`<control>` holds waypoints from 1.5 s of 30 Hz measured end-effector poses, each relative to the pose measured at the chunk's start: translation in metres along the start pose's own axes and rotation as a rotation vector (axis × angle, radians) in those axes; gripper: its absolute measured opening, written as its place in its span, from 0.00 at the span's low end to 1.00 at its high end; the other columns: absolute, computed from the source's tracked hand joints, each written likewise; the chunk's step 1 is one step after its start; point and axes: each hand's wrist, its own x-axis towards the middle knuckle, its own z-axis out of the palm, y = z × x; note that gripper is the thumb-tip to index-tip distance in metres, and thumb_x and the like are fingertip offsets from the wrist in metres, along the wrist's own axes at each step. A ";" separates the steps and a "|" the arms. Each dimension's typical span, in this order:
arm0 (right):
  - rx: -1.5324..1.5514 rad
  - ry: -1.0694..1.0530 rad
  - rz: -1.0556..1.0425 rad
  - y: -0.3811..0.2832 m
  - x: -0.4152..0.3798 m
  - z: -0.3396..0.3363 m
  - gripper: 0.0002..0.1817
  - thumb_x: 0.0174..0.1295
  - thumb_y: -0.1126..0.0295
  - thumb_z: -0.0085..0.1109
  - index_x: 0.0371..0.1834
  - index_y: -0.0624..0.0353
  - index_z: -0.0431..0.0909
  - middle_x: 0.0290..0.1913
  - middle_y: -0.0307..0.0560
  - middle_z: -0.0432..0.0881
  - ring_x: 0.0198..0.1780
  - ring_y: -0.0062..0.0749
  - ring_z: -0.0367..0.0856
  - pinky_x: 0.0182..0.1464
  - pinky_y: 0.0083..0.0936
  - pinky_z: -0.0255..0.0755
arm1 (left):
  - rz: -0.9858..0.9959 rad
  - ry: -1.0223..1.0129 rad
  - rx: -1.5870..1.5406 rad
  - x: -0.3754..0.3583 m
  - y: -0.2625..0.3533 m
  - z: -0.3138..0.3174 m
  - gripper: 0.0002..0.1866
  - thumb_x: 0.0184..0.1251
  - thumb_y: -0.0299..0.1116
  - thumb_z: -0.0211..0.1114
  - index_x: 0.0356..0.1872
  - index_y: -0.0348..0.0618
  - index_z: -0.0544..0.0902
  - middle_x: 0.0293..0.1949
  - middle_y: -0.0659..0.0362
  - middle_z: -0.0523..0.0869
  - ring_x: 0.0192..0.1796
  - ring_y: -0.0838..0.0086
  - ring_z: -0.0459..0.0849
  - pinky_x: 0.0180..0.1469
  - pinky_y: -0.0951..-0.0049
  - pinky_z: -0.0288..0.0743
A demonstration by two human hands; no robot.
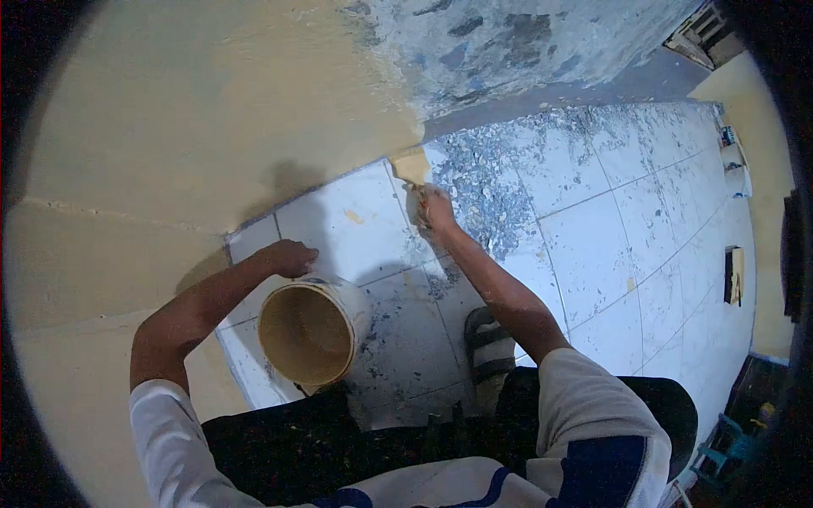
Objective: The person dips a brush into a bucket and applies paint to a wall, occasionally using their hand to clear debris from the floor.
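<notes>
My right hand (435,209) is closed round the handle of a broad scraper (410,166), whose blade carries a yellowish-beige paste. The blade is down by the foot of the wall (254,102), where the beige coat meets bare, peeling plaster. My left hand (292,258) is closed just above the rim of a white bucket (306,334); whether it grips the rim or something else is hidden. Beige residue coats the inside of the bucket, which stands on the tiles between my left arm and my foot.
Grey and blue paint flakes (483,186) lie over the white tiled floor (593,245). A black and yellow object (734,276) lies near the right wall, with small containers (730,152) above it. A teal chair (724,444) stands at the lower right.
</notes>
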 end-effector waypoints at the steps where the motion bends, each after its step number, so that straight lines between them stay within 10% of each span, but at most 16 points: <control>1: 0.031 -0.017 0.031 -0.006 0.001 0.002 0.12 0.69 0.64 0.49 0.40 0.58 0.80 0.21 0.30 0.70 0.19 0.15 0.66 0.19 0.19 0.58 | -0.004 -0.019 -0.006 0.004 0.000 0.001 0.20 0.63 0.47 0.60 0.48 0.42 0.75 0.39 0.44 0.84 0.44 0.48 0.83 0.47 0.51 0.76; 17: -0.086 -0.207 -0.429 -0.181 -0.103 0.119 0.12 0.69 0.65 0.51 0.49 0.61 0.78 0.20 0.28 0.68 0.16 0.11 0.58 0.17 0.15 0.52 | -0.019 -0.011 0.006 0.007 -0.009 -0.007 0.18 0.65 0.45 0.58 0.47 0.41 0.75 0.38 0.44 0.84 0.43 0.47 0.83 0.48 0.49 0.76; 23: -0.138 0.039 -0.427 -0.104 -0.049 0.103 0.11 0.69 0.64 0.52 0.41 0.60 0.78 0.16 0.30 0.64 0.14 0.13 0.59 0.16 0.16 0.51 | 0.246 0.187 0.008 0.015 -0.037 0.026 0.18 0.64 0.44 0.58 0.45 0.41 0.75 0.38 0.45 0.84 0.44 0.48 0.83 0.47 0.50 0.76; 28: 0.003 0.096 -0.051 -0.019 -0.014 0.054 0.10 0.68 0.63 0.52 0.41 0.57 0.76 0.16 0.32 0.65 0.12 0.16 0.59 0.13 0.19 0.50 | 0.001 0.009 -0.026 -0.009 -0.006 -0.004 0.21 0.66 0.49 0.57 0.50 0.44 0.74 0.41 0.44 0.83 0.46 0.48 0.82 0.49 0.49 0.75; 30: -0.274 0.082 -0.366 0.037 0.028 0.011 0.10 0.67 0.64 0.55 0.38 0.59 0.79 0.17 0.31 0.67 0.16 0.17 0.62 0.18 0.20 0.55 | -0.028 0.007 -0.026 -0.014 -0.004 -0.008 0.21 0.65 0.47 0.57 0.51 0.43 0.74 0.42 0.44 0.83 0.47 0.48 0.82 0.49 0.50 0.75; 32: -0.110 0.165 -0.057 -0.045 -0.034 0.063 0.09 0.65 0.66 0.57 0.34 0.61 0.80 0.20 0.32 0.70 0.19 0.17 0.64 0.20 0.20 0.57 | -0.048 0.014 -0.027 -0.015 -0.005 -0.003 0.20 0.64 0.45 0.58 0.51 0.43 0.75 0.43 0.44 0.84 0.47 0.50 0.83 0.49 0.51 0.75; 36: -0.036 -0.024 -0.298 -0.123 -0.058 0.105 0.07 0.68 0.66 0.51 0.35 0.56 0.75 0.14 0.28 0.60 0.11 0.13 0.51 0.13 0.18 0.43 | -0.037 0.021 0.015 -0.020 0.003 -0.004 0.20 0.65 0.45 0.59 0.51 0.44 0.75 0.43 0.44 0.84 0.46 0.49 0.83 0.49 0.50 0.75; 45: -0.103 -0.158 -0.611 -0.214 -0.103 0.157 0.08 0.67 0.65 0.53 0.40 0.56 0.79 0.18 0.26 0.59 0.15 0.10 0.54 0.17 0.14 0.47 | -0.017 0.034 0.030 -0.025 0.005 -0.014 0.20 0.66 0.47 0.59 0.52 0.45 0.74 0.41 0.43 0.84 0.45 0.48 0.83 0.48 0.49 0.75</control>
